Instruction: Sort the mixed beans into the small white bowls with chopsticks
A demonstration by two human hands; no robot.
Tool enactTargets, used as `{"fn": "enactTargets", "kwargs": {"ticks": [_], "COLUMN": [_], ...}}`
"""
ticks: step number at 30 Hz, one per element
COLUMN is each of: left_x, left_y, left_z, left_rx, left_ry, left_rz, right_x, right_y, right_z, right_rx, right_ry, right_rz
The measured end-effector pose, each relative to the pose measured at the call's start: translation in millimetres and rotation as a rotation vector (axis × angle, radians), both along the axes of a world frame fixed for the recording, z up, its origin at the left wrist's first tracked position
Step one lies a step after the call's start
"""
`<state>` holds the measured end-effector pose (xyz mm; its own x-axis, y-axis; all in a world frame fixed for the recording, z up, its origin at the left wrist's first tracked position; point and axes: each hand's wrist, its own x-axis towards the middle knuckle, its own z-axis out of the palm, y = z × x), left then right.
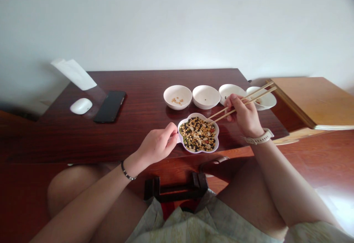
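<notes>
My left hand (159, 142) pinches the short handle of a white flower-shaped bowl (218, 139) at the table's front edge. Mixed beans, seeds and pale nuts (197, 134) fill it. In my right hand (243, 114) is a pair of wooden chopsticks (260, 94), their tips down at the bowl's upper right rim. Four white bowls stand in a row behind: the leftmost bowl (177, 92) holds some yellowish pieces, the second bowl (206, 92) a dark speck, the third bowl (231, 89) a few dark beans. My right hand partly covers the third; the rightmost bowl (267, 101) has brownish bits.
On the left of the dark wooden table (138, 132) lie a black phone (110, 106), a white rounded case (81, 106) and a white folded paper-like object (74, 74). A light wooden cabinet (315, 101) stands at the right. The wall rises behind the table.
</notes>
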<state>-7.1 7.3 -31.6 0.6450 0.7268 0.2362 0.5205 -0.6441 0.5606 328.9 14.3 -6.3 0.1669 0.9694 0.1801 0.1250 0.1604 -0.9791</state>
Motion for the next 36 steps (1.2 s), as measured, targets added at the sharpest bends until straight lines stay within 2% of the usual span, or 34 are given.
{"fn": "enactTargets", "kwargs": {"ticks": [6, 12, 17, 22, 28, 32, 36], "left_x": [1, 2, 3, 3, 2, 1, 1], "left_y": [0, -1, -2, -1, -1, -2, -1], "left_z": [0.2, 3.0, 5.1, 3.9, 2.5, 2.0, 1.8], "left_rx": [-0.005, 0.002, 0.007, -0.005, -0.005, -0.004, -0.002], "left_ry": [0.011, 0.023, 0.015, 0.028, 0.021, 0.014, 0.017], "left_rz": [0.013, 0.017, 0.016, 0.019, 0.011, 0.011, 0.012], "right_x": [-12, -20, -20, -21, -11, 0, -2], "right_y": [-4, -4, -4, -4, -2, -1, -2], "right_z": [0.7, -6.7, -10.3, -6.5, 0.7, -1.3, -4.2], "right_rx": [-0.024, -0.065, -0.076, -0.066, -0.042, -0.095, -0.150], "right_ry": [-0.018, 0.048, 0.056, 0.082, 0.101, 0.069, 0.059], "right_rz": [0.035, 0.122, 0.119, 0.103, 0.045, 0.076, 0.114]}}
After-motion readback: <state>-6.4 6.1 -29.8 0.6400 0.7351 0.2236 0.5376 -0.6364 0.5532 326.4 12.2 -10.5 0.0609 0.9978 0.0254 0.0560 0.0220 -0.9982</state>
